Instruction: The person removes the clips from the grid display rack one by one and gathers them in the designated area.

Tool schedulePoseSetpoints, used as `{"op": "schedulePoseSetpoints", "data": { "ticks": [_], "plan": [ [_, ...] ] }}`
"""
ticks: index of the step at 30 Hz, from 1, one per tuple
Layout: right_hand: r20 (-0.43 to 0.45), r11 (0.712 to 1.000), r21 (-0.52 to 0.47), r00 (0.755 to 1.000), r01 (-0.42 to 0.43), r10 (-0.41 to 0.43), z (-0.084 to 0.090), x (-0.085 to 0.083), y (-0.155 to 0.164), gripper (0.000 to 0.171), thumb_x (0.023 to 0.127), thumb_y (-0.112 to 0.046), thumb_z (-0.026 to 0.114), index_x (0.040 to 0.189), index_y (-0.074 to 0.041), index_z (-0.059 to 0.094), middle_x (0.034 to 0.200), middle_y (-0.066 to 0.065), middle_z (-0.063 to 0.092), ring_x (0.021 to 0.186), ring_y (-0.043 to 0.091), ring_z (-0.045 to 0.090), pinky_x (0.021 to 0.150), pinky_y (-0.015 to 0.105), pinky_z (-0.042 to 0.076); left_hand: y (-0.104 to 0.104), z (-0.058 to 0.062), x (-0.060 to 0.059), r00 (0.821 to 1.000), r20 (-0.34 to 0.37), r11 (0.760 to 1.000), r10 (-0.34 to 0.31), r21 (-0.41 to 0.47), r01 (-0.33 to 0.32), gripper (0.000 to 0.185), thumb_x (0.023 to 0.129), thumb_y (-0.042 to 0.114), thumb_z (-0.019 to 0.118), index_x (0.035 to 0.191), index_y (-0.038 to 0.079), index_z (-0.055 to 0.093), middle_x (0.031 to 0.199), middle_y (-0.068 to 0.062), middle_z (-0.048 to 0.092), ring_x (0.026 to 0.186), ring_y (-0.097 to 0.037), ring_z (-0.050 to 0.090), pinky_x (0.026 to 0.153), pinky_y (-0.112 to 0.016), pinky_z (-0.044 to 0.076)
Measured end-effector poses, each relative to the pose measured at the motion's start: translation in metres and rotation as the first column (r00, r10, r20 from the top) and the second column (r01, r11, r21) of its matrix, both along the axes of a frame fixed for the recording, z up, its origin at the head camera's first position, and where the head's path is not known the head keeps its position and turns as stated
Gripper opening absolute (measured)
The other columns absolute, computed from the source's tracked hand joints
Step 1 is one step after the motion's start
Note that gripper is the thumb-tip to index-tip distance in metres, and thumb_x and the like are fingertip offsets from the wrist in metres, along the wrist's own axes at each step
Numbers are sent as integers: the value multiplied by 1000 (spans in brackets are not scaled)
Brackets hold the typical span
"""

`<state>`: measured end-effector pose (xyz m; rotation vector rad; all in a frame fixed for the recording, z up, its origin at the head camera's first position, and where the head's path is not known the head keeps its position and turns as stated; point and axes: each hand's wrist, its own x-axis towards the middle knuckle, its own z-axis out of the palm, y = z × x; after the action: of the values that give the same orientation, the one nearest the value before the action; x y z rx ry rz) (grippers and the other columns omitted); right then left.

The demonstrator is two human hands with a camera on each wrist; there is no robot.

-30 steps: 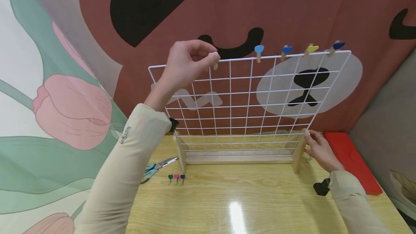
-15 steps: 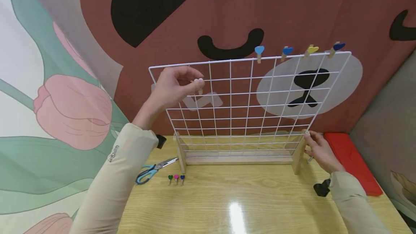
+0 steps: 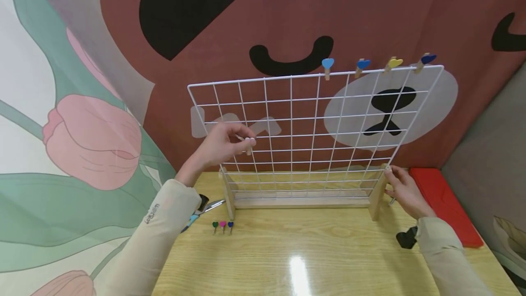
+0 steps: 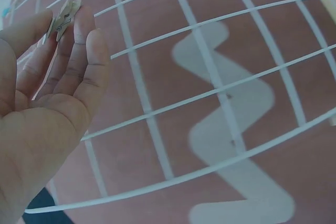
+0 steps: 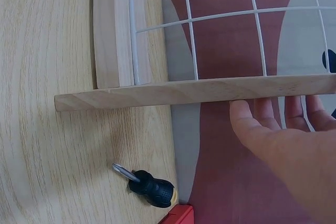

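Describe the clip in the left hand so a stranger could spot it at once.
Find the white wire grid standing in its wooden base. At its lower left, the left hand pinches a small wooden clip. Unlike the four heart clips on the top wire, it is off the grid.

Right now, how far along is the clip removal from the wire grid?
Done, apparently: three clips lie on the table beside the stand. In hand: the left hand pinches a wooden clip, down in front of the grid; the right hand steadies the stand's end post. Left: four clips on the top wire.
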<state>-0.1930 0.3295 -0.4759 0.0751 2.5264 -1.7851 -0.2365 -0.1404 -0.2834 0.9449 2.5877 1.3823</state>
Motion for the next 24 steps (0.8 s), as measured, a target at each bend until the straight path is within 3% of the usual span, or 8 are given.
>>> {"op": "schedulePoseSetpoints", "data": {
  "ticks": [5,9,15,24],
  "plan": [
    [-3,1000,-2,1000,3,-3,0,0,1,71,105,-40,26,147,12,3,147,35,15,128,49,26,90,43,49,-3,-19,0,999,49,1000,22,0,-22,12,91,13,66,99,4,69,88,-8,68,74,-25,66,65,-36,53],
    [-12,1000,-6,1000,10,-10,0,1,1,70,105,-40,27,146,12,6,146,34,17,127,48,28,88,37,52,-7,-32,-1,996,78,999,32,-6,-31,15,91,12,67,100,1,69,91,-9,68,73,-23,67,65,-34,54],
    [-21,1000,-19,1000,22,-23,-2,1,1,69,104,-40,28,146,13,8,145,33,18,124,46,30,83,26,52,-17,-54,-6,993,97,997,71,-40,-68,14,91,14,66,99,3,69,81,-7,68,69,-22,65,64,-38,54],
    [-4,1000,-11,1000,18,-18,0,1,0,71,104,-41,27,147,11,6,147,34,16,129,48,26,94,50,44,-43,-101,-5,979,157,991,128,-63,-120,15,91,15,66,100,3,69,86,-10,69,74,-25,67,66,-39,55]
  ]
}}
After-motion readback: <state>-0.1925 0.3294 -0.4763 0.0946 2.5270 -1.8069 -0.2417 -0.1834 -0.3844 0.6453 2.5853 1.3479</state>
